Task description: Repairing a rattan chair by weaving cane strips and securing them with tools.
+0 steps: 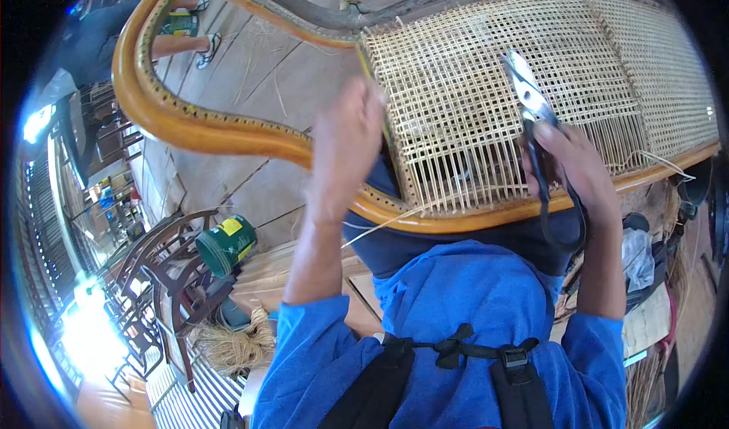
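My right hand (573,159) grips scissors (533,104); my left hand (345,137) is clenched, whether on anything I cannot tell. Beneath the scissors, woven cane (448,87) spans the wooden frame (471,222) before me. Farther off stands a sandalled foot (209,49).

the one fisheye view looks steeply down from head height, close over its wearer's blue shirt (471,292) at lower centre, taking in the cane panel (448,72) at upper right, straight edges bending toward the rim.

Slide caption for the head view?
Right hand grips black-handled scissors over woven cane on a curved wooden frame.
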